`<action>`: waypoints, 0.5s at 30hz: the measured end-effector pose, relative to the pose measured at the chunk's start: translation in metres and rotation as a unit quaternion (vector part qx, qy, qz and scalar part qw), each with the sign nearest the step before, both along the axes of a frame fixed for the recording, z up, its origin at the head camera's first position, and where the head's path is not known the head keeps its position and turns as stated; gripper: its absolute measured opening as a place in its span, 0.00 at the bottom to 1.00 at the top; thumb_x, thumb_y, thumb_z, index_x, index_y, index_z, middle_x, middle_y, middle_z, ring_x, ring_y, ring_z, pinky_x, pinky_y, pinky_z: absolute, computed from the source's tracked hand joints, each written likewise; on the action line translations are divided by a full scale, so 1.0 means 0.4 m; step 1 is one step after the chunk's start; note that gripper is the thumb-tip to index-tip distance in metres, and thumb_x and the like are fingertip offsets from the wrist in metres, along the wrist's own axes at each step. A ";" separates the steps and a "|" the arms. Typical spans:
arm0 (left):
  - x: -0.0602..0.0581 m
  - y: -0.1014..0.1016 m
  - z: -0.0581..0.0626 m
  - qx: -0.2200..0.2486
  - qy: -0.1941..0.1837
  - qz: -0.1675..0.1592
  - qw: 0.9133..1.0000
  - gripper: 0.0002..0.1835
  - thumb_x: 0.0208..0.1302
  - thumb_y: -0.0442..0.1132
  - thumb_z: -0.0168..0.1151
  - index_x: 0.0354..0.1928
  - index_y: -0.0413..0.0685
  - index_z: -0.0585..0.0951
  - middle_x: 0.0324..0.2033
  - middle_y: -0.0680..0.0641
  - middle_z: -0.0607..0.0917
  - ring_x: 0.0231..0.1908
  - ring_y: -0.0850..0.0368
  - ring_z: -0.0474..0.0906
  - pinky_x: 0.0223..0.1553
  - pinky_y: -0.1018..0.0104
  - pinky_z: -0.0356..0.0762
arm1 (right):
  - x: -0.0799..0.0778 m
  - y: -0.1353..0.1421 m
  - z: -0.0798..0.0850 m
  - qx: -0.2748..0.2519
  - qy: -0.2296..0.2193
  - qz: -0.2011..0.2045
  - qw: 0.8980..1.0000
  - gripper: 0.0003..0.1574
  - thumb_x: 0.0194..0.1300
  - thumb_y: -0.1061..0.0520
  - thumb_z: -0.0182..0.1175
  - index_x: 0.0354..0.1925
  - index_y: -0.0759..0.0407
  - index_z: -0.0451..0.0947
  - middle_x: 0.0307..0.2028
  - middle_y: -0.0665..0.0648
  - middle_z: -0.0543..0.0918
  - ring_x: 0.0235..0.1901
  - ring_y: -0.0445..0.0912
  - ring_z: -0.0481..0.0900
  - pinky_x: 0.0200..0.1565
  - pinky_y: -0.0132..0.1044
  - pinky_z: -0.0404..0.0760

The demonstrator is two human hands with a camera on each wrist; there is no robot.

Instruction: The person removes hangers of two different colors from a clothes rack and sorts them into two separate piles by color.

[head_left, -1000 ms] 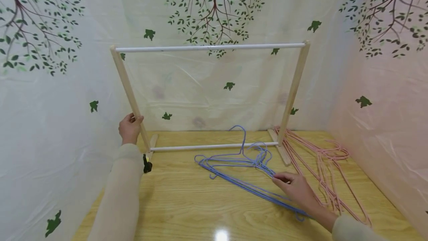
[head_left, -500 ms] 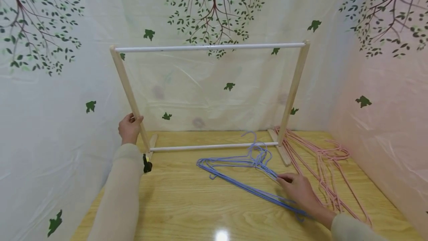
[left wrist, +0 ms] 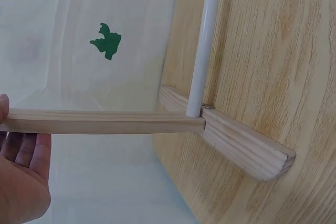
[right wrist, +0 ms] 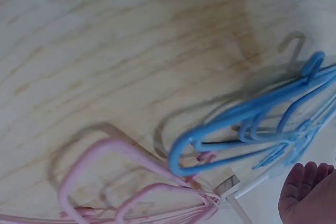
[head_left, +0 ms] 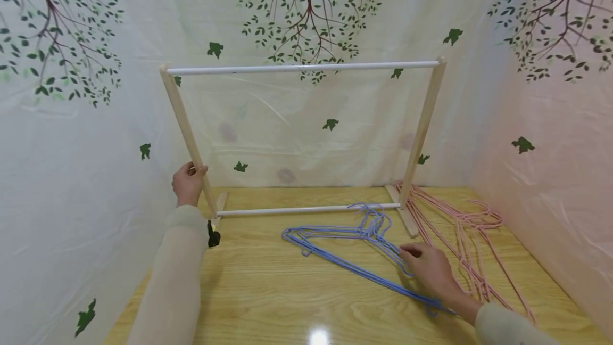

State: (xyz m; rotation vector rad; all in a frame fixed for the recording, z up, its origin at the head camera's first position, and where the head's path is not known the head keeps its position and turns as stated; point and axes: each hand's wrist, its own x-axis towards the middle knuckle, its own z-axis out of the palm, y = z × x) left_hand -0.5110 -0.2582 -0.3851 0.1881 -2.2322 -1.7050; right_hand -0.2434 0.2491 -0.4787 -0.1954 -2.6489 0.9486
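Observation:
My left hand (head_left: 188,182) holds the left wooden post (left wrist: 105,121) of a clothes rack (head_left: 306,68). In the left wrist view the thumb is on one side of the post and the fingers (left wrist: 26,150) are on the other. A stack of blue hangers (head_left: 335,233) lies on the table before the rack, hooks toward the lower white bar. At the right end of the stack is my right hand (head_left: 431,270), fingertips beside the hanger arms. The right wrist view shows that hand (right wrist: 310,195) loosely bent, with no hanger visible between its fingers.
Pink hangers (head_left: 471,252) lie in a pile to the right, partly behind the rack's right foot (head_left: 407,220). A small black object (head_left: 213,236) shows beside the left forearm. Patterned sheeting (head_left: 297,137) encloses the wooden table (head_left: 268,281).
The uppermost blue hanger's raised hook has dropped to the right onto the other hooks, and my right fingers have come off the stack. My left hand stays on the post.

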 end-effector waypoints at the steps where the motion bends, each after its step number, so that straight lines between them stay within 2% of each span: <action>1: 0.000 0.003 0.000 -0.003 0.003 -0.004 1.000 0.27 0.73 0.39 0.58 0.70 0.38 0.69 0.62 0.33 0.76 0.61 0.40 0.73 0.61 0.49 0.71 | 0.000 0.000 0.003 0.003 0.008 0.000 1.000 0.15 0.67 0.55 0.65 0.48 0.63 0.85 0.38 0.55 0.87 0.35 0.46 0.82 0.35 0.35 0.81; 3: 0.002 0.009 0.000 -0.027 0.005 -0.011 1.000 0.27 0.73 0.40 0.57 0.70 0.36 0.69 0.60 0.32 0.77 0.59 0.38 0.75 0.60 0.48 0.73 | -0.004 0.001 0.010 0.013 0.029 -0.001 0.999 0.14 0.66 0.56 0.66 0.46 0.64 0.85 0.37 0.55 0.87 0.34 0.46 0.82 0.34 0.35 0.80; 6: 0.009 0.018 0.004 -0.099 -0.010 -0.018 0.995 0.27 0.74 0.44 0.56 0.67 0.32 0.71 0.55 0.29 0.79 0.53 0.36 0.79 0.53 0.46 0.78 | -0.020 0.005 0.028 0.031 0.061 -0.008 0.998 0.13 0.66 0.56 0.66 0.45 0.63 0.86 0.36 0.55 0.87 0.34 0.47 0.82 0.34 0.37 0.80; 9: 0.028 0.027 0.010 -0.193 -0.056 -0.021 0.979 0.28 0.74 0.50 0.54 0.59 0.28 0.76 0.46 0.29 0.83 0.42 0.36 0.82 0.39 0.47 0.81 | -0.045 0.008 0.058 0.038 0.078 -0.015 0.996 0.14 0.66 0.55 0.66 0.46 0.63 0.86 0.35 0.56 0.87 0.34 0.49 0.83 0.32 0.38 0.79; 11: 0.046 0.031 0.019 -0.256 -0.097 -0.034 0.961 0.30 0.74 0.53 0.53 0.52 0.26 0.79 0.40 0.30 0.85 0.35 0.38 0.83 0.32 0.50 0.80 | -0.066 0.010 0.082 0.039 0.082 -0.019 0.996 0.16 0.68 0.53 0.65 0.48 0.63 0.86 0.36 0.57 0.87 0.34 0.51 0.82 0.31 0.39 0.78; 13: 0.059 0.035 0.027 -0.327 -0.134 -0.059 0.934 0.32 0.74 0.55 0.51 0.46 0.24 0.80 0.34 0.32 0.85 0.30 0.41 0.81 0.28 0.52 0.79 | -0.090 0.012 0.106 0.038 0.080 -0.020 0.996 0.20 0.70 0.50 0.63 0.50 0.64 0.84 0.38 0.58 0.86 0.35 0.52 0.83 0.30 0.40 0.78; 15: 0.070 0.042 0.036 -0.389 -0.152 -0.089 0.904 0.34 0.73 0.57 0.50 0.44 0.24 0.80 0.32 0.33 0.84 0.29 0.43 0.80 0.29 0.53 0.78 | -0.116 0.016 0.127 0.046 0.082 -0.021 0.995 0.23 0.71 0.48 0.60 0.53 0.64 0.83 0.40 0.60 0.86 0.38 0.54 0.83 0.32 0.43 0.79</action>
